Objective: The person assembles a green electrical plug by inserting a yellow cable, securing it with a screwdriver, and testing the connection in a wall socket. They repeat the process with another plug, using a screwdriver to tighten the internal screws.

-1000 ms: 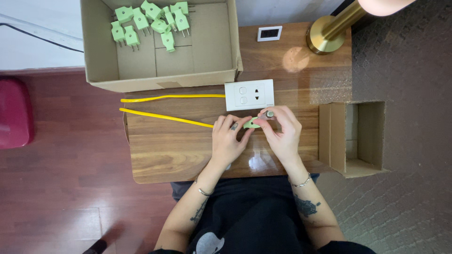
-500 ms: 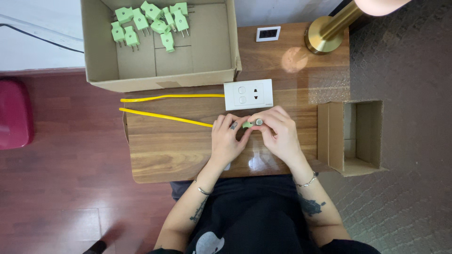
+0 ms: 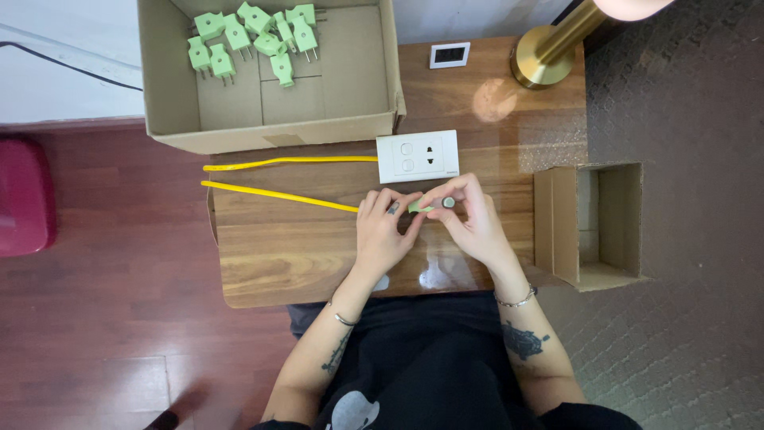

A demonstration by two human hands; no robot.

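Note:
Both hands meet over the middle of the wooden table (image 3: 286, 263). My left hand (image 3: 383, 231) pinches a small green plug (image 3: 420, 208) at the end of a yellow cable (image 3: 270, 193) that loops away to the left. My right hand (image 3: 469, 219) holds a thin tool with a round silver end (image 3: 449, 202) against the plug. A white wall socket plate (image 3: 418, 156) lies just beyond my fingers.
A large open cardboard box (image 3: 167, 95) at the back holds several loose green plugs (image 3: 255, 40). A smaller empty box (image 3: 593, 223) hangs at the table's right edge. A brass lamp base (image 3: 541, 60) and a small white switch (image 3: 450, 55) stand at the back right. A red seat (image 3: 24, 195) is on the floor at left.
My hands have shifted slightly on the plug. The silver tool end has moved a little right of the plug. The cable and boxes stay put.

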